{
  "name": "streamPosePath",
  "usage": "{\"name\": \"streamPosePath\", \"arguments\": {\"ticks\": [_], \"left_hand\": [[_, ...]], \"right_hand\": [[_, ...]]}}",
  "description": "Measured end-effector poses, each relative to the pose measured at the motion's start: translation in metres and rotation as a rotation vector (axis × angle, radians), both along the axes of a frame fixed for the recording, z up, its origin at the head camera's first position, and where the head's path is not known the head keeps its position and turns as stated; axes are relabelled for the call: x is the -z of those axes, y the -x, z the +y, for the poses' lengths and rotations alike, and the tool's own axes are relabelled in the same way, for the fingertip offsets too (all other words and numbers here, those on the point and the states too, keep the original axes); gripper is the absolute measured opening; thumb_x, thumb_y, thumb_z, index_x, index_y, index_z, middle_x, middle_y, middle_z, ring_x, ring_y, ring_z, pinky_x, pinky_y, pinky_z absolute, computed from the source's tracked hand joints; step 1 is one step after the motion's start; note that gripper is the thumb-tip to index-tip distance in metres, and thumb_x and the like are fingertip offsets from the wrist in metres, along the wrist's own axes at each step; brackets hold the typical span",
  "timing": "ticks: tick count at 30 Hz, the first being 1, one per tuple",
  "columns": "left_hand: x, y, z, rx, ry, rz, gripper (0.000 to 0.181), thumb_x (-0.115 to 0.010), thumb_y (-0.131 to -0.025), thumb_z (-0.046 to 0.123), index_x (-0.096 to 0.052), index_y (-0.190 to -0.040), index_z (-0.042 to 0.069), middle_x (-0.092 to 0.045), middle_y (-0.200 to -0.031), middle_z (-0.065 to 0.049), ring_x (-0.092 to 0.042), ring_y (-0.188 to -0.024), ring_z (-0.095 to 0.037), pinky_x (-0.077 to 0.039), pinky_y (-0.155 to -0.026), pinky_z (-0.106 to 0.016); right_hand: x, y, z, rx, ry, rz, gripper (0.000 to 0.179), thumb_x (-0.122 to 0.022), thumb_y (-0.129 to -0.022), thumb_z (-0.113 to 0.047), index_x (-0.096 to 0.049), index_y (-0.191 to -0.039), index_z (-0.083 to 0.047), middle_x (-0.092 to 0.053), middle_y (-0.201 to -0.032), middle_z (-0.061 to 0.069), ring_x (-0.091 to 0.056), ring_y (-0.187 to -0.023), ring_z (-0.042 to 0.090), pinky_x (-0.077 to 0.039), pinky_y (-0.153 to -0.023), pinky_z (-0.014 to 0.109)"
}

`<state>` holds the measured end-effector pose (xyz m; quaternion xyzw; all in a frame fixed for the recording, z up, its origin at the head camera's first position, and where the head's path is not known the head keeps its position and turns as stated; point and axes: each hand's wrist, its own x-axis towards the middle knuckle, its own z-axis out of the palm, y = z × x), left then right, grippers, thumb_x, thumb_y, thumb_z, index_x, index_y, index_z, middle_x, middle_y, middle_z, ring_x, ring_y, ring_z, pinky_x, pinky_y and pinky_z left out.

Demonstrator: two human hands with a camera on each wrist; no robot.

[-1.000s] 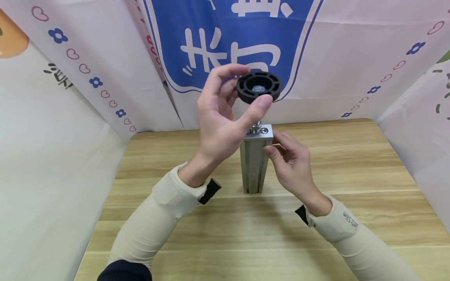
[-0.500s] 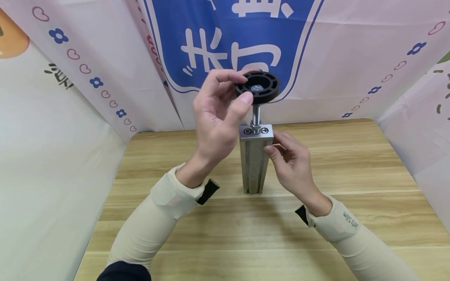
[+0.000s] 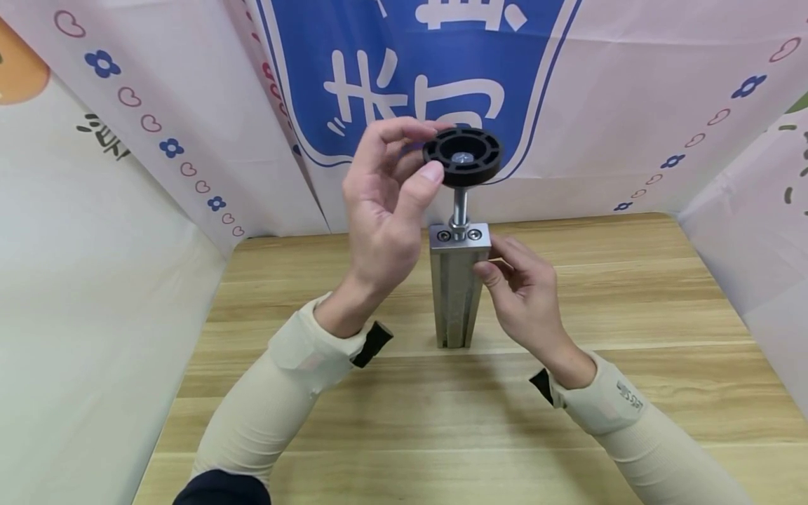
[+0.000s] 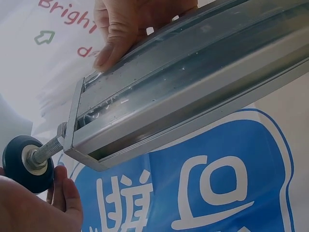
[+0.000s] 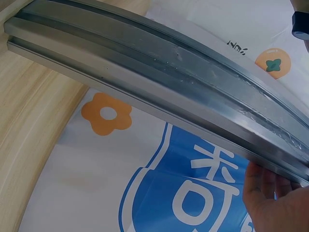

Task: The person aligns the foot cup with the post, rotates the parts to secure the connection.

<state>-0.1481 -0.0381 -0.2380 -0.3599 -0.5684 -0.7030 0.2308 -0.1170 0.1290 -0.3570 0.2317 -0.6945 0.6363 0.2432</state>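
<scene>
An aluminium profile (image 3: 456, 294) stands upright on the table, with a metal end plate and screws at its top. From the plate rises a threaded rod (image 3: 461, 205) bearing a round black levelling foot (image 3: 482, 167). My left hand (image 3: 385, 210) has thumb and curled fingers around the left side of the foot's rim; in the left wrist view the foot (image 4: 19, 166) lies beside those fingers. My right hand (image 3: 524, 291) grips the profile's right edge just below the plate, its thumb (image 4: 115, 41) against the metal in the left wrist view.
The wooden tabletop (image 3: 404, 435) spreads below. Printed cloth walls, a blue-and-white banner (image 3: 360, 42) at the back and white sheets (image 3: 95, 280) at the sides, enclose the table. Black cameras (image 3: 374, 344) are strapped to both wrists.
My left thumb has moved from the front of the foot back to its left rim, uncovering the rod. The right hand and the profile have stayed in place.
</scene>
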Motion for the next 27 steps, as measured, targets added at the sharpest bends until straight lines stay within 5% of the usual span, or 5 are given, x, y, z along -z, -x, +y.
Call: {"name": "streamPosePath", "arguments": {"ticks": [5,10,14,21,27], "left_hand": [[0.0009,0.002,-0.0005,-0.031,0.021,0.038,0.029,-0.046,-0.099,0.004,-0.053,-0.114,-0.02,-0.065,-0.126,-0.04,-0.071,-0.116,-0.045,-0.06,-0.103,-0.052],[-0.0016,-0.0032,0.0004,-0.036,0.002,-0.004,0.026,-0.047,-0.099,0.0,-0.057,-0.112,-0.019,-0.065,-0.13,-0.035,-0.07,-0.12,-0.04,-0.057,-0.109,-0.049],[-0.0017,-0.005,0.0011,-0.041,-0.012,-0.029,0.024,-0.055,-0.094,-0.001,-0.059,-0.112,-0.017,-0.062,-0.128,-0.031,-0.069,-0.118,-0.033,-0.058,-0.107,-0.045],[-0.0007,-0.0003,0.0019,-0.091,0.057,0.034,0.036,-0.071,-0.087,0.006,-0.059,-0.112,-0.017,-0.061,-0.121,-0.029,-0.069,-0.106,-0.018,-0.061,-0.094,-0.036],[-0.0023,-0.0017,0.0017,-0.106,0.081,0.012,0.044,-0.082,-0.079,-0.006,-0.061,-0.117,-0.016,-0.064,-0.125,-0.028,-0.071,-0.105,-0.019,-0.062,-0.097,-0.039]], "right_hand": [[0.0007,-0.0001,0.0001,0.001,0.004,0.0,0.036,-0.068,-0.099,-0.013,-0.069,-0.126,0.011,-0.072,-0.111,-0.013,-0.067,-0.097,0.01,-0.06,-0.081,0.016],[0.0003,0.0,0.0006,-0.006,0.001,0.0,0.042,-0.067,-0.1,-0.02,-0.068,-0.126,0.012,-0.071,-0.112,-0.015,-0.066,-0.098,0.009,-0.06,-0.08,0.016],[-0.0002,-0.0002,0.0006,-0.006,-0.001,-0.001,0.041,-0.067,-0.1,-0.019,-0.068,-0.127,0.012,-0.072,-0.111,-0.014,-0.066,-0.098,0.01,-0.06,-0.08,0.016],[0.0006,-0.0008,0.0012,-0.002,-0.013,0.006,0.037,-0.068,-0.099,-0.013,-0.069,-0.128,0.009,-0.071,-0.112,-0.014,-0.065,-0.097,0.01,-0.059,-0.078,0.016],[-0.0014,-0.0017,0.0013,-0.02,0.001,0.016,0.039,-0.067,-0.099,-0.015,-0.068,-0.127,0.014,-0.072,-0.113,-0.014,-0.068,-0.1,0.009,-0.062,-0.085,0.018]]}}
